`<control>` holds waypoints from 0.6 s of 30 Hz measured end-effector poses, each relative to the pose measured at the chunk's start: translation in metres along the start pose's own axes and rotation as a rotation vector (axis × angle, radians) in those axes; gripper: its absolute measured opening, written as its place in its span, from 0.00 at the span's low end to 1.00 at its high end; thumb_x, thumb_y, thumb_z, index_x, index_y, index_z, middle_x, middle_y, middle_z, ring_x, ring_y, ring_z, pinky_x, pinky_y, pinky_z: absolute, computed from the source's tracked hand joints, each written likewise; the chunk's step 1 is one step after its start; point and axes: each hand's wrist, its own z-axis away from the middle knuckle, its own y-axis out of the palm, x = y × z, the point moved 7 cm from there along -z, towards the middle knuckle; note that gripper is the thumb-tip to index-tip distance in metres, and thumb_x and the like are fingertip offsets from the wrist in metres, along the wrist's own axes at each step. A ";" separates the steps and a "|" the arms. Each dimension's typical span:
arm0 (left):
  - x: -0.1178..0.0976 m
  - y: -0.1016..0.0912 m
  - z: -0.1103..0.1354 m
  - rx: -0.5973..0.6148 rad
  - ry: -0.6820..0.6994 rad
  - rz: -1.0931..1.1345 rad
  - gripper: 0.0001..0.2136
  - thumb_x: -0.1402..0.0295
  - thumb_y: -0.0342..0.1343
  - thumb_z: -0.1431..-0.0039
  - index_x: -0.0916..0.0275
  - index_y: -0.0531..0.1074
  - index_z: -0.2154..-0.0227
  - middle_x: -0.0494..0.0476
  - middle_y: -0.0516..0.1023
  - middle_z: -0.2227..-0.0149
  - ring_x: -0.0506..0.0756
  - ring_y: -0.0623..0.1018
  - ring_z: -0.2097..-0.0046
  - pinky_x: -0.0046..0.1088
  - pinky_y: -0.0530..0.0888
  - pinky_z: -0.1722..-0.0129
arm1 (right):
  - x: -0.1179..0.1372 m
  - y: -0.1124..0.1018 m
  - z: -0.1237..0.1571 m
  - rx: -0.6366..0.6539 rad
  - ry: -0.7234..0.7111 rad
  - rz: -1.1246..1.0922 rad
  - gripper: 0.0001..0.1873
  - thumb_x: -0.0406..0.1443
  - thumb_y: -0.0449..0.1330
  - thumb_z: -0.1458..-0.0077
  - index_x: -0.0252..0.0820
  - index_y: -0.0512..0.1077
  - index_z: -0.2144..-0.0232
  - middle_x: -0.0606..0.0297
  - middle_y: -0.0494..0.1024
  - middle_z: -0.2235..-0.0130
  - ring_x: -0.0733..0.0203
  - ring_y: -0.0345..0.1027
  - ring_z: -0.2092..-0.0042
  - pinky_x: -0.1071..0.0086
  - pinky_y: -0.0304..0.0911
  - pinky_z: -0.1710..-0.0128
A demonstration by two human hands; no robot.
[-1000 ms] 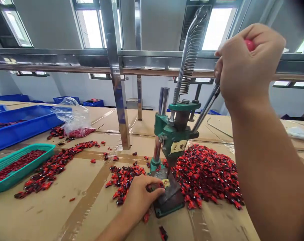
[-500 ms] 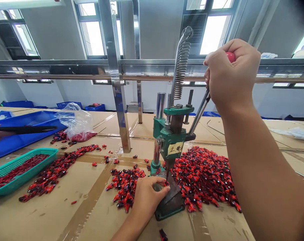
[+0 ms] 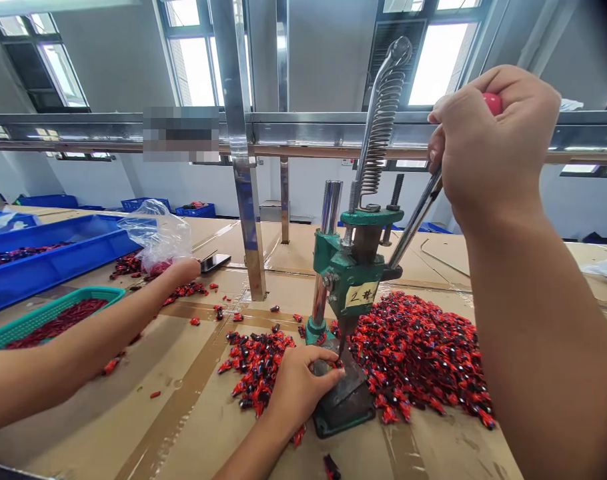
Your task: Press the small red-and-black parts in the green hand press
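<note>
A green hand press [image 3: 351, 277] stands on a cardboard-covered table [image 3: 173, 413]. My right hand [image 3: 488, 143] is closed round the red knob of its metal lever [image 3: 413, 223], raised at the upper right. My left hand [image 3: 298, 387] rests at the press base [image 3: 346, 403], fingers pinched on a small part under the ram; the part itself is too hidden to name. Piles of small red and black parts lie to the right of the press [image 3: 423, 353] and to its left [image 3: 256, 363].
Another person's arm [image 3: 78, 347] reaches in from the left, its hand [image 3: 183, 270] by a black phone [image 3: 214, 262] and a clear plastic bag [image 3: 156, 233]. A teal basket [image 3: 48, 313] and a blue bin [image 3: 48, 257] hold more parts. A steel post [image 3: 246, 200] rises behind.
The other person's arm has stretched across the table and set the black phone down by the bag. My right hand and the lever have risen slightly. My left hand stays at the press base.
</note>
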 end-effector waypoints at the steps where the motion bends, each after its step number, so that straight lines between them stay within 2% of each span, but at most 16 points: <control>1: 0.000 0.001 0.000 -0.002 0.006 -0.001 0.10 0.60 0.65 0.50 0.50 0.82 0.63 0.46 0.80 0.61 0.53 0.76 0.59 0.33 0.69 0.51 | 0.000 0.000 0.000 0.004 -0.001 0.004 0.07 0.33 0.56 0.48 0.37 0.64 0.76 0.65 0.56 0.79 0.68 0.54 0.75 0.70 0.47 0.78; 5: -0.003 0.000 0.001 -0.052 0.056 -0.015 0.10 0.61 0.65 0.49 0.51 0.81 0.63 0.47 0.79 0.59 0.53 0.76 0.55 0.33 0.68 0.50 | 0.001 0.001 0.001 -0.013 -0.005 -0.016 0.06 0.32 0.55 0.49 0.36 0.64 0.76 0.65 0.56 0.79 0.68 0.53 0.75 0.70 0.48 0.78; 10: -0.003 0.000 0.005 -0.055 0.027 0.035 0.09 0.61 0.64 0.49 0.52 0.82 0.64 0.50 0.79 0.65 0.53 0.73 0.64 0.32 0.69 0.57 | 0.004 0.000 0.004 -0.015 -0.008 -0.042 0.05 0.30 0.55 0.50 0.35 0.65 0.77 0.65 0.55 0.79 0.68 0.54 0.76 0.70 0.49 0.79; 13: -0.006 -0.002 0.007 -0.072 0.037 0.021 0.09 0.61 0.64 0.48 0.51 0.82 0.64 0.48 0.79 0.64 0.53 0.73 0.65 0.33 0.69 0.58 | 0.005 0.003 0.004 -0.012 -0.013 -0.073 0.05 0.30 0.56 0.50 0.37 0.65 0.77 0.66 0.54 0.81 0.66 0.54 0.78 0.70 0.47 0.81; 16: -0.011 -0.005 0.007 -0.103 0.096 0.002 0.07 0.63 0.66 0.48 0.50 0.81 0.64 0.46 0.79 0.61 0.54 0.75 0.60 0.36 0.66 0.52 | 0.005 0.005 0.001 -0.031 0.016 -0.068 0.06 0.30 0.56 0.50 0.36 0.65 0.78 0.66 0.55 0.81 0.67 0.55 0.78 0.71 0.46 0.81; 18: -0.013 -0.006 0.007 -0.114 0.139 -0.014 0.07 0.64 0.67 0.48 0.49 0.81 0.64 0.45 0.79 0.60 0.54 0.75 0.55 0.39 0.60 0.46 | 0.008 -0.002 0.002 -0.025 0.037 -0.051 0.06 0.31 0.56 0.50 0.36 0.66 0.78 0.64 0.58 0.81 0.67 0.56 0.78 0.71 0.48 0.80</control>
